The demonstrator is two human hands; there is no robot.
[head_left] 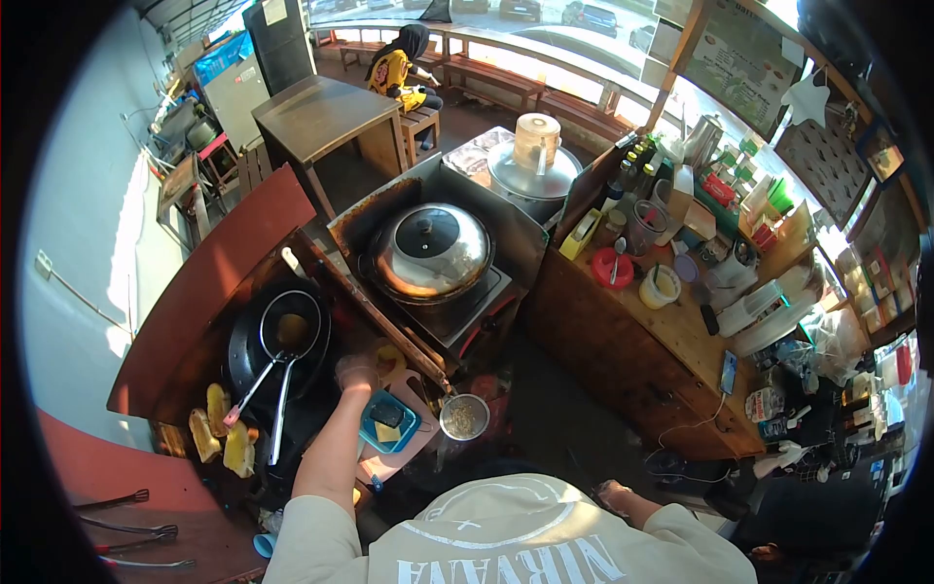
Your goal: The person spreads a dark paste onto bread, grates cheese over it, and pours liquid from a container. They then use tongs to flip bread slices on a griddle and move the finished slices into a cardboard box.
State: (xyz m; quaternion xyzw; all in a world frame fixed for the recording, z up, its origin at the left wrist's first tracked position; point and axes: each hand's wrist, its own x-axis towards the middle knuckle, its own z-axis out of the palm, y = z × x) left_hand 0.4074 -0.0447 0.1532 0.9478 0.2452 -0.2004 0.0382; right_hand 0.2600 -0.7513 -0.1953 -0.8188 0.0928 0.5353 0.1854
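My left hand reaches forward to the far edge of a pink cutting board, right beside a yellow piece; its fingers are too small and blurred to read. Near my left wrist, a blue tray on the board holds a dark block and a pale yellow slab. To the left sits a black wok with a round strainer and another long handle across it. My right hand hangs low by my right side, its fingers partly in shadow.
A lidded pan stands on the stove ahead, with a large pot behind. A small sieve projects beside the board. Several yellow-brown pieces lie left. Jars and bottles crowd the wooden counter. A person sits far back.
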